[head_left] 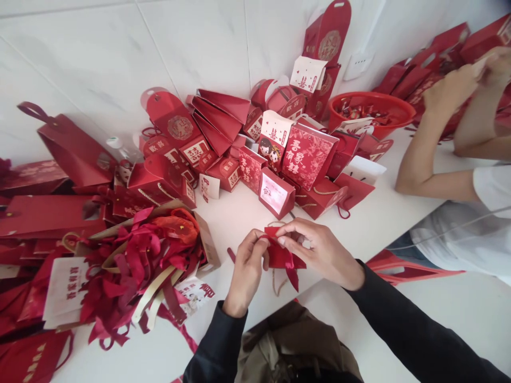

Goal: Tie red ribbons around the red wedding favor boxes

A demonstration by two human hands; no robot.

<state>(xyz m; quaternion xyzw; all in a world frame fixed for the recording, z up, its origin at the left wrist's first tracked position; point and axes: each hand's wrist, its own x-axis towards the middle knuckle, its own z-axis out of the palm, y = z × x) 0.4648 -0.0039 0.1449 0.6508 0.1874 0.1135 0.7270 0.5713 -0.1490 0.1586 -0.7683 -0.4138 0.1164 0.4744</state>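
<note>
A small red gift box [279,258] with a dark red ribbon [293,275] hanging from it is between my two hands, near the table's front edge. My left hand [249,266] pinches its upper left side, thumb against fingers. On the other side, my right hand [319,250] is closed on the top right of the same box, thumb and forefinger together. Exactly which part of ribbon or box lies between the fingertips is too small to tell. A beige cord loop shows above and below the box. Just behind stands a little red box with a pale pink front [272,192].
Many red boxes and bags [311,154] line the wall. At left, a cardboard box [207,242] overflows with red ribbons [131,266]. A red basin [373,109] of small wrapped items stands at back right. Another person's arms [419,133] are at the right.
</note>
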